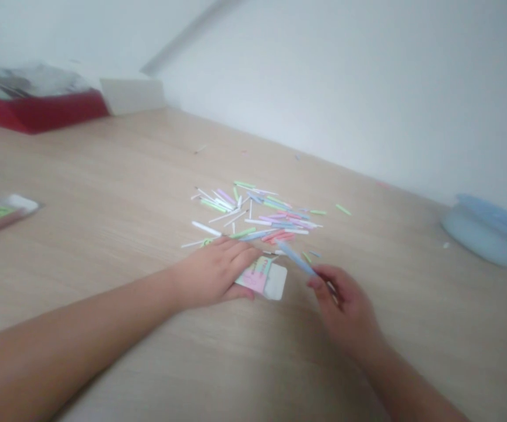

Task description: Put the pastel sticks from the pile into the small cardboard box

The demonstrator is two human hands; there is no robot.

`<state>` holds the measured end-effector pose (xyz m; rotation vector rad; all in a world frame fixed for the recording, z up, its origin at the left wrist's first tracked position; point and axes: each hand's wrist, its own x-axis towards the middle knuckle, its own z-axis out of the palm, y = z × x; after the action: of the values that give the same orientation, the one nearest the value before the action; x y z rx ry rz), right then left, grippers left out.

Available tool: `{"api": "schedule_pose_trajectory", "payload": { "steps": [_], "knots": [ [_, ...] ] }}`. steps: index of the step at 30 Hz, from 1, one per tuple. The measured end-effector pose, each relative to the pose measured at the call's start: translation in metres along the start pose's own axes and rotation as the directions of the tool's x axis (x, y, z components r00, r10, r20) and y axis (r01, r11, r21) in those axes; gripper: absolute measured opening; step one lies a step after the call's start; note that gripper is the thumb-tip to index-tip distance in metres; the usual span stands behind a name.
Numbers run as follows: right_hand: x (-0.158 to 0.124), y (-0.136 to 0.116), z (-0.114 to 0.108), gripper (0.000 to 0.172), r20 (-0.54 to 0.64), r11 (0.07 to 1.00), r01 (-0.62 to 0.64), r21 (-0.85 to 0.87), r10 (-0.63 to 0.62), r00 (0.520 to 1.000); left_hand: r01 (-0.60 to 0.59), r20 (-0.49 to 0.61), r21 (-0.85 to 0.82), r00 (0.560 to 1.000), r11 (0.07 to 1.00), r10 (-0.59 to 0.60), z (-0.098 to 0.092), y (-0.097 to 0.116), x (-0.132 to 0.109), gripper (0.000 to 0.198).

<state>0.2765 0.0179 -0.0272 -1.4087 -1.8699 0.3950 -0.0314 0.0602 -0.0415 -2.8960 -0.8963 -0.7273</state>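
My left hand point(215, 271) lies over a small pastel cardboard box point(255, 274), its thumb on the near side and fingers on the far side. The white end flap point(276, 282) of that box sticks out to the right. Between thumb and fingers, my right hand point(345, 305) pinches a slim light blue pen-like stick point(296, 258), which points up and left toward the box. Beyond both hands is a loose pile of thin sticks and tubes point(253, 214) in white, green, purple, blue and pink. Blur hides their finer detail.
On the left lies another pastel box point(2, 214). A red tray point(60, 111) with mixed contents stands at the back left beside a cream-coloured block point(133, 95). A pale blue pouch-like object point(490, 234) rests at the right, near the wall point(345, 76). Stray bits lie on the wooden tabletop point(116, 176).
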Motion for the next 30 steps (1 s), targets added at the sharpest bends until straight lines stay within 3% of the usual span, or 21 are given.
{"api": "schedule_pose_trajectory", "payload": {
  "steps": [3, 6, 19, 30],
  "knots": [
    [-0.032, 0.006, -0.009, 0.014, 0.042, 0.994, 0.098, -0.046, -0.096, 0.995, -0.014, -0.011, -0.008, 1.0, 1.0, 0.014, 0.003, -0.003, -0.002, 0.071],
    [-0.045, 0.012, -0.009, 0.013, 0.061, 0.989, 0.139, -0.057, -0.136, 0.989, -0.021, -0.005, -0.009, 1.0, 1.0, 0.021, 0.004, -0.006, -0.003, 0.065],
    [-0.041, 0.008, 0.001, 0.017, 0.139, 0.986, 0.165, 0.012, -0.165, 0.976, -0.066, 0.088, 0.009, 0.994, 0.998, 0.065, -0.001, -0.001, -0.004, 0.065],
    [-0.047, 0.001, 0.006, 0.034, 0.253, 0.99, 0.097, 0.099, -0.119, 0.96, -0.082, 0.107, -0.04, 0.991, 0.996, 0.086, -0.006, 0.005, -0.003, 0.066]
  ]
}}
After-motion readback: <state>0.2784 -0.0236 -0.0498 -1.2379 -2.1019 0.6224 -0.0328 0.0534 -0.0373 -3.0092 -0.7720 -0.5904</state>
